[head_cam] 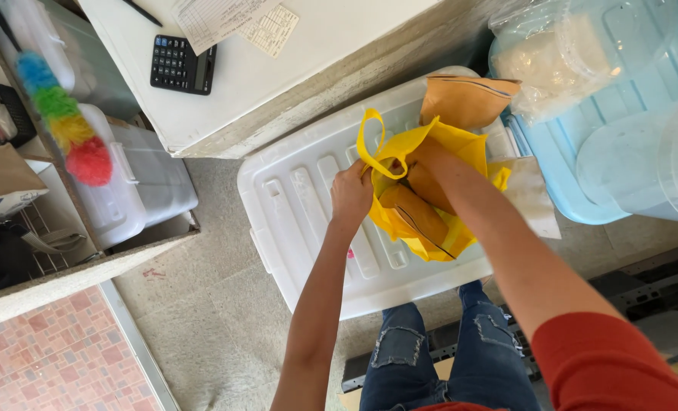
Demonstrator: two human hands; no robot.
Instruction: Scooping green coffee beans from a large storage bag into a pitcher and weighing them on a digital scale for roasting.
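Yellow bag stands open on one white bin lid. The left hand is closed on the bag's rim beside a handle. The right hand is inside the bag; its grip I cannot tell. Two brown packets lie inside, a third at the lid's far edge. The lid's left half is free.

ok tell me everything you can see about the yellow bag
The yellow bag looks like thin non-woven fabric with loop handles. It sits open and crumpled on the white ribbed bin lid. The left hand grips its rim by one handle, which loops upward. The right hand reaches inside, mostly hidden. Brown paper packets lie inside, and another brown packet sticks up at its far edge.
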